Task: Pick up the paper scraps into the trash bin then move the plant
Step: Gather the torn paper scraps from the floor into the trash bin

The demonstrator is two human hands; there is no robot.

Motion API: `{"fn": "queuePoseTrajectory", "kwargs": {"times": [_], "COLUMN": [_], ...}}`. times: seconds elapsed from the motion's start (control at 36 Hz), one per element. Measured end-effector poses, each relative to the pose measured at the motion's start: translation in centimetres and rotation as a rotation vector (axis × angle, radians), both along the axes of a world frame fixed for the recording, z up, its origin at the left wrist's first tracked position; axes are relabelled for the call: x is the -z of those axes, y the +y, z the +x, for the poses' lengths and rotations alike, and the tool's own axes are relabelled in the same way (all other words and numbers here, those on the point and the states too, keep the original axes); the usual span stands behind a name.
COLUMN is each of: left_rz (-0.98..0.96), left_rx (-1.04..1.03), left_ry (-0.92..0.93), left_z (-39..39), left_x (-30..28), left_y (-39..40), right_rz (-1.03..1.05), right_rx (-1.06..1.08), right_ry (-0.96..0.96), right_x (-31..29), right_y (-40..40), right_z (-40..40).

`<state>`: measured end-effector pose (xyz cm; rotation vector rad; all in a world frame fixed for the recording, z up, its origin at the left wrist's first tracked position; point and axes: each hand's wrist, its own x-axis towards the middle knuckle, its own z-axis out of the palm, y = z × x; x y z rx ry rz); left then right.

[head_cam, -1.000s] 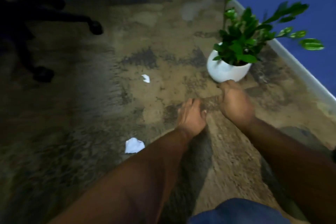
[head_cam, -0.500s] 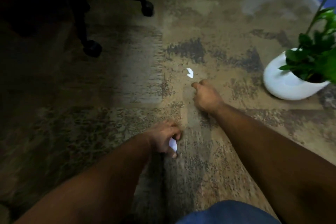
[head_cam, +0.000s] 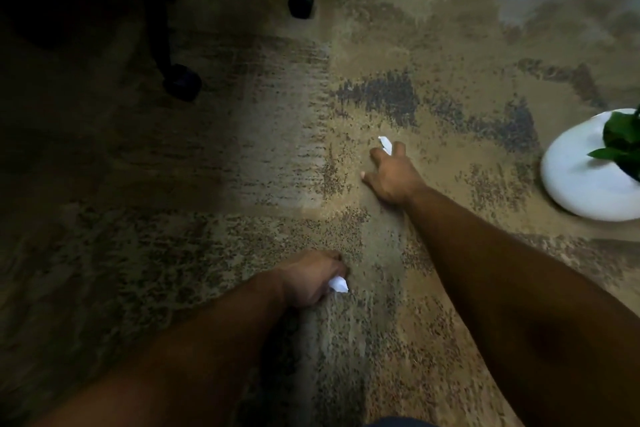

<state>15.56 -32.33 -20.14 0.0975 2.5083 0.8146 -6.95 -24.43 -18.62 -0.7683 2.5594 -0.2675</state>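
While the left hand (head_cam: pixel 311 279) curls its fingers round 1 white paper scrap (head_cam: pixel 338 284) low over the carpet (head_cam: pixel 242 166), the right hand (head_cam: pixel 389 173) reaches forward, fingers spread and touching a 2nd paper scrap (head_cam: pixel 385 144) lying on the carpet; whether they pinch it I cannot tell. Well off to the right stands the plant (head_cam: pixel 623 142) in its white pot (head_cam: pixel 581 180). An office chair base (head_cam: pixel 180 80) sits at upper left.

My left hand (head_cam: pixel 311 279) grips a crumpled paper scrap (head_cam: pixel 338 284) low over the carpet (head_cam: pixel 450 45). My right hand (head_cam: pixel 389 173) reaches a second scrap (head_cam: pixel 385 144), fingertips seemingly touching it. The potted plant (head_cam: pixel 588 177) sits at right; office chair casters (head_cam: pixel 181 81) stand at upper left.
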Motion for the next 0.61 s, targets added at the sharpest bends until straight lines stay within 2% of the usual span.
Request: {"fn": "queuePoseTrajectory", "kwargs": {"times": [0.08, 0.28, 0.42, 0.61], "left_rz": [0.057, 0.129, 0.114, 0.071], "left_rx": [-0.034, -0.237, -0.282, -0.360], "left_ry": [0.003, 0.002, 0.005, -0.099], "left_z": [-0.1, -0.6, -1.7, -4.2], "left_x": [0.2, 0.6, 0.1, -1.2], "left_y": [-0.4, -0.8, -1.0, 0.7], "right_rz": [-0.002, 0.113, 0.016, 0.011], "right_rx": [0.012, -0.105, -0.118, -0.168], "right_ry": [-0.017, 0.091, 0.224, 0.220], "right_x": [0.5, 1.6, 1.5, 1.0], "right_y": [-0.7, -1.3, -0.1, 4.6], "right_z": [-1.0, -2.2, -1.4, 1.0]}}
